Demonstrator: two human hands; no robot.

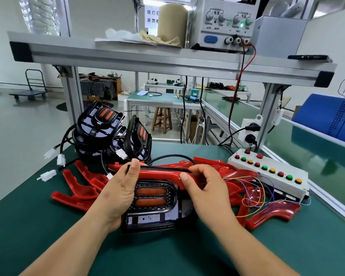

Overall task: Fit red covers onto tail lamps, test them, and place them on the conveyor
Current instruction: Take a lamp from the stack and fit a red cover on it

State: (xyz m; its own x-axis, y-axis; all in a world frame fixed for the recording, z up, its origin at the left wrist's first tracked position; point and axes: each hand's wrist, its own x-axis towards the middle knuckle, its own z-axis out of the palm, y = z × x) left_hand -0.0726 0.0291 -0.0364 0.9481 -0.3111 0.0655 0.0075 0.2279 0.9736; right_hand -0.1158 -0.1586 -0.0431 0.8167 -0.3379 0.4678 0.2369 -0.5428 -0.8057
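Observation:
A black tail lamp point(154, 208) with two orange lenses lies on the green table in front of me. A red cover point(159, 174) sits across its upper edge. My left hand point(118, 192) grips the lamp's left side, thumb on the cover's left end. My right hand point(205, 192) pinches the cover's right part, thumb on top. The lamp's black cable loops behind the cover. The green conveyor point(315, 156) runs along the right.
Several loose red covers point(78, 188) lie left and right of the lamp. A stack of black lamps point(110, 132) with white plugs stands behind. A white button box point(267, 170) with coloured wires sits at right. A power supply point(223, 22) stands on the shelf above.

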